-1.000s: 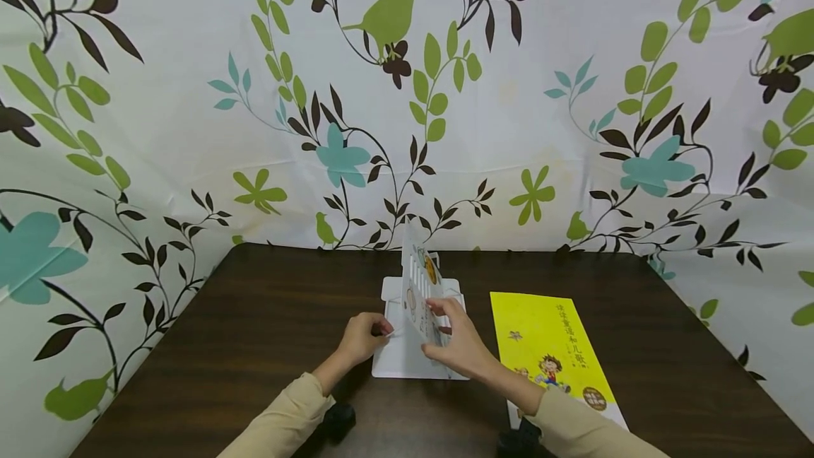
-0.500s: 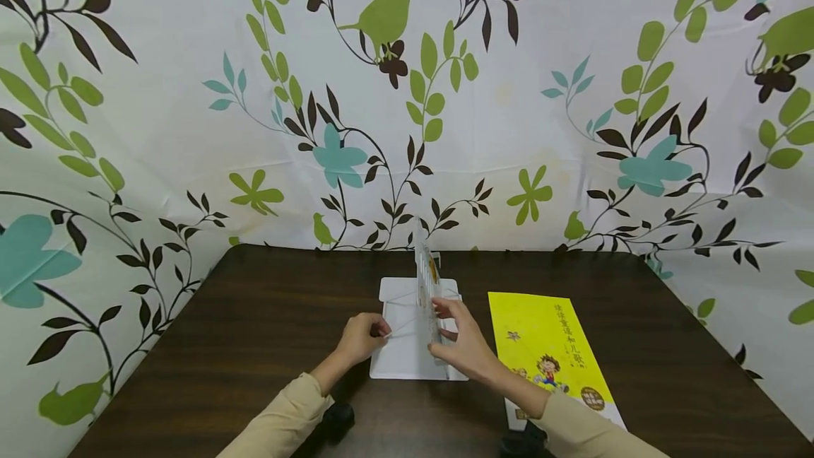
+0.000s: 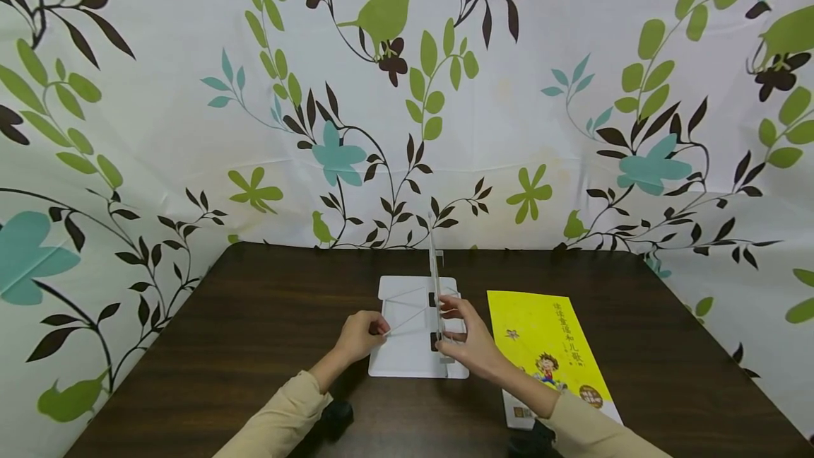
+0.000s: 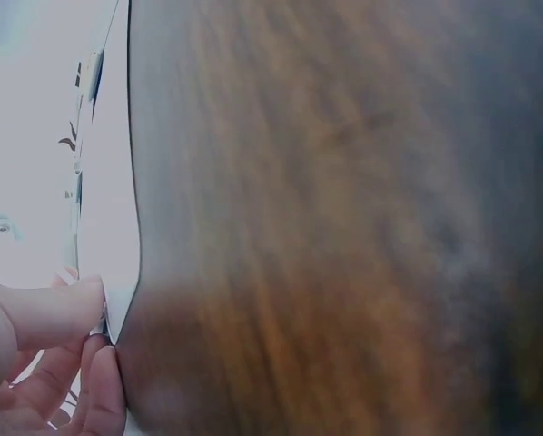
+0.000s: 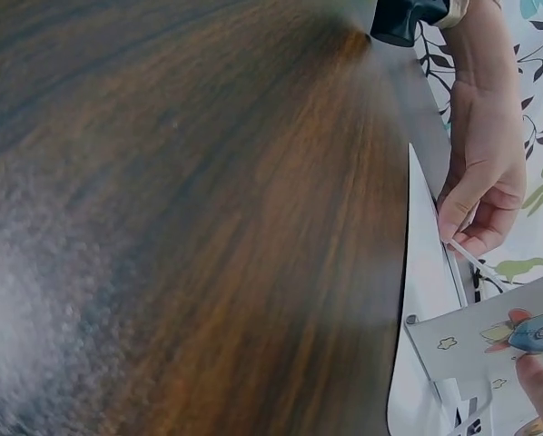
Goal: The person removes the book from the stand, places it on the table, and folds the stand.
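Observation:
A white folding book stand lies on the table in the head view, its flat base point(image 3: 403, 362) under a panel point(image 3: 435, 281) that stands nearly upright, edge-on to me. A cartoon rocket is printed on the panel in the right wrist view. My left hand point(image 3: 359, 336) is at the base's left side, pinching the end of a thin white wire rod point(image 3: 407, 320) between thumb and fingers. The rod slants up toward the panel; the right wrist view shows it leaving the left fingertips. My right hand point(image 3: 473, 345) grips the panel's near lower part, thumb on the near side, fingers behind.
A yellow book point(image 3: 547, 345) with a cartoon child on its cover lies to the right, partly under the right forearm. The dark wooden table point(image 3: 254, 373) ends at a cloth backdrop point(image 3: 496, 112) printed with leaves and birds.
My right hand has turned the panel rightward, from leaning with its printed face showing to nearly upright and edge-on. The left hand stays almost still, still pinching the rod.

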`<action>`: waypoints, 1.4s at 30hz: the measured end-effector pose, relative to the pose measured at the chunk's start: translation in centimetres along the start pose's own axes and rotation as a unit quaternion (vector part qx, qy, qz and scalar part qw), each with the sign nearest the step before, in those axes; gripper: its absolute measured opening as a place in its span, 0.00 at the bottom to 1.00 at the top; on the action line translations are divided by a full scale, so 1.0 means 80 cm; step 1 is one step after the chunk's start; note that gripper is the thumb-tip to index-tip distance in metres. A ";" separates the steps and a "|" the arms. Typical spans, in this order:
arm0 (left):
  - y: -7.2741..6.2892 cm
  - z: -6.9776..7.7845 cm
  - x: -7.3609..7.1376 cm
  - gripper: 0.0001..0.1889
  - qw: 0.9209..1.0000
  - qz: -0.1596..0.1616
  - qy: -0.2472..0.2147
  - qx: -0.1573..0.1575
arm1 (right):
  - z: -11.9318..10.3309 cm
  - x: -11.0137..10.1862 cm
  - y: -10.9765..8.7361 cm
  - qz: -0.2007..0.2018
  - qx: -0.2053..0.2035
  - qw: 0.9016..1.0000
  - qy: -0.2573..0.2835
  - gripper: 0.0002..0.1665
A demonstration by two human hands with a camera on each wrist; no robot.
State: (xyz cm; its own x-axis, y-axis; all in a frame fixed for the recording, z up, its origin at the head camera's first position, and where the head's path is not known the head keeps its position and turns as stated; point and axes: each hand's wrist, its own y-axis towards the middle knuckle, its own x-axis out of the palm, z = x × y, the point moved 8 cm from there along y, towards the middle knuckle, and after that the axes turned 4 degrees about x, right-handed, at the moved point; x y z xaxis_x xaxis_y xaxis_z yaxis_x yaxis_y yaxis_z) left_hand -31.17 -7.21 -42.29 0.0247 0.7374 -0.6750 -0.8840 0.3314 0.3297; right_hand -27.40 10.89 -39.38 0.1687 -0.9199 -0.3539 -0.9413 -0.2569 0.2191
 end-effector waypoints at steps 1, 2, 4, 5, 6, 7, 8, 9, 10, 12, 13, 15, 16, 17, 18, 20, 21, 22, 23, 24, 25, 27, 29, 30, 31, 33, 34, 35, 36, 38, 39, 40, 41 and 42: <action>0.000 0.000 0.000 0.07 1.000 0.000 0.000 0.000 | -0.001 0.000 0.000 0.000 0.003 1.000 -0.002 0.39; 0.000 0.000 0.000 0.07 1.000 0.000 0.001 0.000 | -0.007 0.000 -0.002 -0.001 0.005 1.000 -0.004 0.39; 0.000 0.000 0.000 0.07 1.000 0.000 -0.002 0.000 | -0.023 -0.001 -0.005 -0.001 0.005 1.000 -0.005 0.37; 0.000 0.000 0.000 0.07 1.000 0.000 -0.004 0.000 | -0.023 0.000 -0.005 -0.001 0.005 1.000 -0.002 0.37; 0.000 0.001 0.000 0.07 1.000 0.000 -0.006 0.001 | -0.023 -0.001 -0.006 -0.001 0.005 1.000 0.000 0.37; 0.000 0.001 0.000 0.07 1.000 0.000 -0.007 0.002 | -0.023 -0.001 -0.006 0.000 0.005 1.000 0.002 0.37; 0.000 0.001 0.000 0.07 1.000 -0.002 -0.008 0.002 | -0.022 -0.002 -0.006 0.000 0.001 1.000 0.005 0.36; 0.001 0.001 0.000 0.07 1.000 -0.005 -0.010 0.002 | -0.017 -0.002 -0.005 0.001 0.000 1.000 0.006 0.36; 0.002 0.001 0.000 0.07 1.000 -0.008 -0.010 0.003 | -0.011 -0.003 -0.004 0.001 -0.002 1.000 0.009 0.37; 0.003 0.001 0.001 0.06 1.000 -0.018 -0.010 0.006 | -0.005 -0.003 -0.002 0.001 -0.002 1.000 0.009 0.36; 0.004 0.001 0.001 0.06 1.000 -0.023 -0.012 0.007 | -0.005 -0.003 -0.002 0.001 -0.004 1.000 0.011 0.37; 0.006 0.001 0.001 0.06 0.999 -0.031 -0.018 0.010 | -0.005 -0.003 -0.002 0.000 -0.007 1.000 0.013 0.37; 0.006 0.001 0.002 0.06 0.999 -0.034 -0.021 0.012 | -0.005 -0.002 -0.002 -0.001 -0.008 1.000 0.014 0.37; 0.007 0.001 0.002 0.06 0.999 -0.036 -0.024 0.013 | -0.005 -0.002 -0.002 -0.001 -0.009 1.000 0.016 0.38; 0.007 0.001 0.001 0.06 0.999 -0.038 -0.028 0.015 | -0.005 -0.002 -0.001 -0.001 -0.009 1.000 0.016 0.38; 0.007 0.001 0.001 0.05 0.998 -0.042 -0.032 0.017 | -0.004 -0.001 -0.001 0.000 -0.010 1.000 0.017 0.38; 0.007 0.000 0.002 0.05 0.998 -0.044 -0.033 0.017 | -0.004 -0.001 -0.002 0.001 -0.010 1.000 0.018 0.38; 0.008 0.000 0.002 0.05 0.998 -0.044 -0.034 0.017 | -0.004 -0.001 -0.001 0.002 -0.010 1.000 0.017 0.38; 0.007 0.000 0.001 0.05 0.998 -0.046 -0.034 0.018 | -0.004 -0.001 -0.001 0.002 -0.010 1.000 0.017 0.38; 0.007 -0.001 0.001 0.05 0.998 -0.046 -0.034 0.018 | -0.004 -0.001 -0.001 0.002 -0.010 1.000 0.017 0.38; 0.008 -0.001 0.002 0.05 0.998 -0.047 -0.033 0.018 | -0.003 -0.001 -0.002 0.003 -0.010 1.000 0.017 0.38; 0.007 -0.001 0.001 0.05 0.998 -0.047 -0.031 0.019 | -0.004 -0.001 -0.002 0.005 -0.009 1.000 0.019 0.37; 0.007 -0.001 0.001 0.05 0.998 -0.049 -0.029 0.020 | -0.004 -0.001 -0.002 0.006 -0.008 1.000 0.019 0.37; 0.007 -0.001 0.001 0.05 0.998 -0.050 -0.028 0.020 | -0.004 -0.001 -0.002 0.006 -0.007 1.000 0.018 0.36; 0.007 0.000 0.001 0.05 0.998 -0.051 -0.025 0.021 | -0.004 -0.002 -0.003 0.006 -0.007 1.000 0.017 0.36; 0.007 0.000 0.001 0.05 0.998 -0.052 -0.022 0.023 | -0.004 -0.001 -0.003 0.005 -0.007 1.000 0.014 0.36; 0.007 0.001 0.001 0.05 0.998 -0.051 -0.021 0.023 | -0.003 -0.001 -0.003 0.004 -0.007 1.000 0.013 0.35; 0.007 0.001 0.000 0.05 0.998 -0.050 -0.019 0.023 | -0.003 -0.001 -0.003 0.004 -0.007 1.000 0.012 0.35; 0.007 0.001 0.000 0.05 0.998 -0.050 -0.019 0.023 | -0.003 -0.001 -0.003 0.004 -0.007 1.000 0.011 0.35; 0.007 0.000 0.000 0.05 0.998 -0.050 -0.019 0.020 | -0.003 0.000 -0.002 0.004 -0.007 1.000 0.012 0.35; 0.007 0.000 0.001 0.05 0.998 -0.050 -0.019 0.019 | -0.003 0.000 -0.003 0.003 -0.006 1.000 0.012 0.35; 0.007 -0.001 0.001 0.05 0.998 -0.051 -0.019 0.020 | -0.003 0.000 -0.003 0.003 -0.005 1.000 0.013 0.35; 0.007 -0.001 0.001 0.05 0.998 -0.052 -0.019 0.020 | -0.002 0.001 -0.003 0.003 -0.004 1.000 0.013 0.35; 0.006 -0.002 0.001 0.05 0.998 -0.052 -0.018 0.022 | -0.002 0.001 -0.003 0.002 -0.004 1.000 0.014 0.35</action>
State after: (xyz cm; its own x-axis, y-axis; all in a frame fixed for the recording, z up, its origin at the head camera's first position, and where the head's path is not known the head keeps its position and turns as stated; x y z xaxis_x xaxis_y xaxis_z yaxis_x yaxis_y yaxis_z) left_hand -31.69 -7.03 -42.29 0.1330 0.7179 -0.6833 -0.8545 0.4323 0.2879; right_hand -27.13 10.82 -39.29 0.1731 -0.9291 -0.3268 -0.9397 -0.2552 0.2278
